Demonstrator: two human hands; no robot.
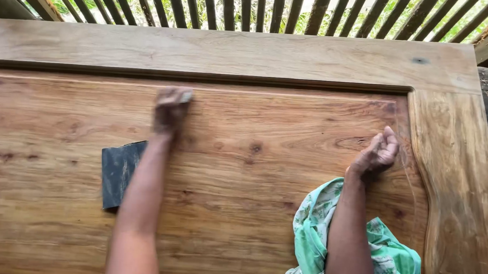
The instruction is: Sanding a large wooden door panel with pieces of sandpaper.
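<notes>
Across the whole head view lies a large wooden door panel (pixel 242 171), flat, with a raised frame along the top and the right side. Near the groove under the top rail, the left hand (pixel 170 109) presses down on the wood; it is blurred, and a small pale piece, perhaps a scrap of sandpaper (pixel 185 97), shows at its fingertips. The grip looks closed down over that piece, though the blur leaves it uncertain. Just beside the left forearm, partly hidden under it, a dark sheet of sandpaper (pixel 119 171) lies flat on the panel.

Further right, the right hand (pixel 379 152) rests on the wood near the inner edge of the frame, fingers curled loosely and holding nothing that can be seen. Under and around the right forearm sits a green and white patterned cloth (pixel 311 237), bunched on the panel.

As a judgement: the left hand works close to the groove, so a slip could round the crisp edge or scratch across the grain. The forearm could also drag the loose dark sheet over the surface.

No containers show anywhere. Beyond the top rail stands a slatted wooden railing (pixel 246 7) with greenery behind.
</notes>
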